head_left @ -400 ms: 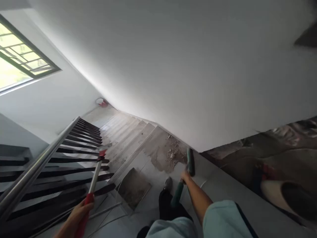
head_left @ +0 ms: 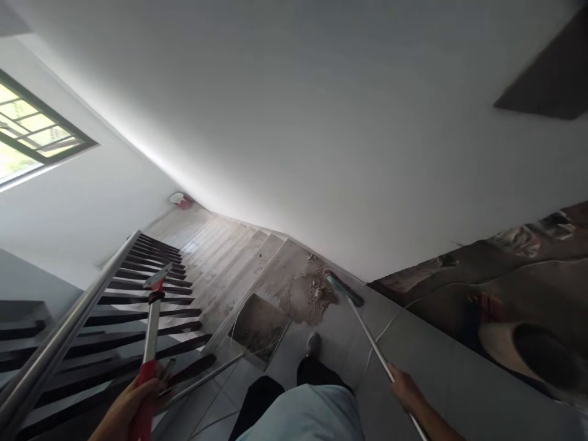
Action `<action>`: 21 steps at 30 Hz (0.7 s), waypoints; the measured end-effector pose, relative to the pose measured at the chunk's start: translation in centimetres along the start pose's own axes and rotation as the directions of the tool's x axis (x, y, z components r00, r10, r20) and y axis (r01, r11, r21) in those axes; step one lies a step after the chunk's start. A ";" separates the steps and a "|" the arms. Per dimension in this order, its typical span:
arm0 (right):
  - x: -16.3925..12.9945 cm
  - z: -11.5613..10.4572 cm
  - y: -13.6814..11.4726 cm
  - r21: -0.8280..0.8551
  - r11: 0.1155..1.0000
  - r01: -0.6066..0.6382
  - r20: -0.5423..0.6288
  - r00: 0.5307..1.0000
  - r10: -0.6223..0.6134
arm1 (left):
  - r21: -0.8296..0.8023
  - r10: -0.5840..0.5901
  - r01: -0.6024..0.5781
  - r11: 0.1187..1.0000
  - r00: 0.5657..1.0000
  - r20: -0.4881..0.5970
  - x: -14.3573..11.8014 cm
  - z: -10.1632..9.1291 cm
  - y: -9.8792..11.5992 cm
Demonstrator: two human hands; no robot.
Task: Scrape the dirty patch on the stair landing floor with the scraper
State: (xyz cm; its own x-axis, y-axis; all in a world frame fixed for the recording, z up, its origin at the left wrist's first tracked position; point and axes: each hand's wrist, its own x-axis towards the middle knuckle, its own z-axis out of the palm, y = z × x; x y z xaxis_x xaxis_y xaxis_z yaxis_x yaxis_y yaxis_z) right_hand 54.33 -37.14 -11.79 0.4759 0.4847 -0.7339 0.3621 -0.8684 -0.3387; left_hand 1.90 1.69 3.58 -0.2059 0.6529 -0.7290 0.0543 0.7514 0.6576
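Left hand (head_left: 126, 407) clamped on red-handled scraper (head_left: 151, 318), blade up by railing (head_left: 68, 340). Right hand (head_left: 404, 386) closed round broom (head_left: 362, 324) pole; head at far debris (head_left: 312, 294) on landing. Best short strokes, head flat, feet clear of step edge.

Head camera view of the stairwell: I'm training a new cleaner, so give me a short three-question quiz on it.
1. True or false: the left hand grips a red-handled tool.
2. The broom head rests beside: A) the debris pile B) the window C) the handrail
3. Fill in: the right hand holds the broom's ____.

Key: 1 true; 2 A; 3 pole.
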 end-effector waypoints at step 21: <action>12.4 8.4 -32.0 -0.124 0.978 0.168 -0.025 0.985 -0.173 | 0.155 -0.022 -0.027 0.988 0.953 0.303 13.1 8.1 13.8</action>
State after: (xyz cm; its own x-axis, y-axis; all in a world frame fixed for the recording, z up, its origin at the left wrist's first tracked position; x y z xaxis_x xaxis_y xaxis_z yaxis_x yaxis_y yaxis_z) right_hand 41.91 -4.20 -14.96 0.4259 0.6296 -0.6497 0.5336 -0.7547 -0.3816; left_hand 7.87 21.34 1.55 0.0991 0.6346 -0.7665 0.2108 0.7394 0.6394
